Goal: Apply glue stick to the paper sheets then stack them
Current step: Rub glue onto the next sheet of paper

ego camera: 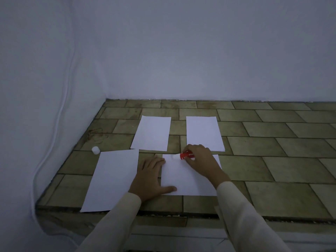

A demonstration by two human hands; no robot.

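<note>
While the right hand point(197, 157) grips the red glue stick point(186, 155) with closed fingers, its white tip lies on the far edge of the near right sheet point(189, 179), so the glue goes on from the top of the page. The left hand point(151, 177) is open and flat, with the fingers on the left edge of this same sheet and the thumb on its near corner; this is probably to stop the thin paper from sliding or wrinkling under the stick. Three other sheets lie apart on the tiled bench point(272, 160): the near left sheet point(112, 180) just beside the left hand, the far left sheet point(151, 132) and the far right sheet point(202, 132) behind. They are spread out singly, it seems so that each can be glued before stacking. The white cap point(95, 150) stands near the far corner of the near left sheet, out of the way. No sheets are stacked yet.
</note>
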